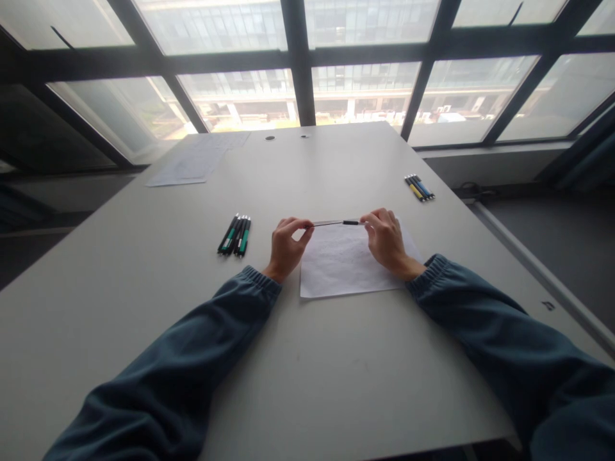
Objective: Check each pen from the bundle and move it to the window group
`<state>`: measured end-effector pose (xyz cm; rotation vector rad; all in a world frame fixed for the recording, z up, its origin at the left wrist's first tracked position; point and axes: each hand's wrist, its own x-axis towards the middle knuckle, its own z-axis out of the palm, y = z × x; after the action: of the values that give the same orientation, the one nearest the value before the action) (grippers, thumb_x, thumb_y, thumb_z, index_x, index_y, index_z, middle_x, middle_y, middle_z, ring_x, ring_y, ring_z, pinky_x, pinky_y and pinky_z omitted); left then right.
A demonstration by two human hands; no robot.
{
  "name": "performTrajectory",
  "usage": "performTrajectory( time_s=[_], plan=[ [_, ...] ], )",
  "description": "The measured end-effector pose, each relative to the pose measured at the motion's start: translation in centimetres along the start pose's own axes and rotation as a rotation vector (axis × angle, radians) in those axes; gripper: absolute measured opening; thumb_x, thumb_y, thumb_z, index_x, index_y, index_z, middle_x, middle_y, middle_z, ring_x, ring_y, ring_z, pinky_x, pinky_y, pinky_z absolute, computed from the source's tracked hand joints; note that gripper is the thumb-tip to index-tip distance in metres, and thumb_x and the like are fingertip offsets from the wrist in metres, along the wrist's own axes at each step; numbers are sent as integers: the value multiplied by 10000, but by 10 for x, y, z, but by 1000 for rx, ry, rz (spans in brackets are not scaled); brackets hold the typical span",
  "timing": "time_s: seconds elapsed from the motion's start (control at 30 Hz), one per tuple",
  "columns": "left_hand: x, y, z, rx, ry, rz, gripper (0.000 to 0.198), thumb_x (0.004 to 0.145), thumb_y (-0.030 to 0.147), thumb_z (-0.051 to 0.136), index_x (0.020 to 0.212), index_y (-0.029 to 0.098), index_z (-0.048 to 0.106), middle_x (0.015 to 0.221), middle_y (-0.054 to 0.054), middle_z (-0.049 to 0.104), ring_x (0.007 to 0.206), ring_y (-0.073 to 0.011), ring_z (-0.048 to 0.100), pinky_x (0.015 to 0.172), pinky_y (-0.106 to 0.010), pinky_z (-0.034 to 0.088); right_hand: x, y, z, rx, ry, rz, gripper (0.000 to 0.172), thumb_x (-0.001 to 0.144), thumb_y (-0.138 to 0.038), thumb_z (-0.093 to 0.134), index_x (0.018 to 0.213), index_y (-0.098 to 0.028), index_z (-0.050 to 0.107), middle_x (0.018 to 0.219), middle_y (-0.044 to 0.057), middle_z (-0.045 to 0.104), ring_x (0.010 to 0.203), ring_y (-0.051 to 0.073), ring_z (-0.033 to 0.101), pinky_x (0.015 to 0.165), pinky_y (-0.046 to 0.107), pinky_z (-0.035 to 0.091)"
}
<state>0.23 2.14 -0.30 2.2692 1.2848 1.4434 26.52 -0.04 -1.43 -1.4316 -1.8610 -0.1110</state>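
Observation:
Between thumb and fingertips, my left hand [289, 246] pinches one end of a thin dark rod that looks like a pen refill [327, 224]. The other end meets a pen barrel with a black grip [350, 222], which my right hand [385, 239] holds in its closed fingers. Both pieces lie roughly in one level line above a white sheet of paper [353, 266]. Whether the refill's tip is inside the barrel or only touching it, I cannot tell. The barrel's far end is hidden by my right fingers.
Several black and green pens [234, 235] lie left of my left hand. Farther off on the right are several pens with yellow and blue parts [419, 187]. Other paper sheets [187, 160] rest at the back left of the white table [298, 384], before large windows.

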Motion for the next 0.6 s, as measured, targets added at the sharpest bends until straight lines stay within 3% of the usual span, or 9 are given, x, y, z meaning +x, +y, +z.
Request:
performTrajectory(
  time_s=[0.3,0.6],
  plan=[
    [0,7,0,-54,-83,112,62,921,245,687,918,219,743,870,-27,736,854,-185,660,843,-348,530,0,-6,-4,83,-71,-196,208,968,-146,516,1034,-229,696,1026,80,633,996,254,529,890,402,422],
    [1,13,-1,-66,-139,135,90,920,281,682,879,222,736,858,-32,753,815,-188,661,817,-353,535,-1,-10,-7,111,-111,-287,233,999,-168,492,1071,-241,701,1044,83,638,997,245,541,890,401,441]
  ],
)
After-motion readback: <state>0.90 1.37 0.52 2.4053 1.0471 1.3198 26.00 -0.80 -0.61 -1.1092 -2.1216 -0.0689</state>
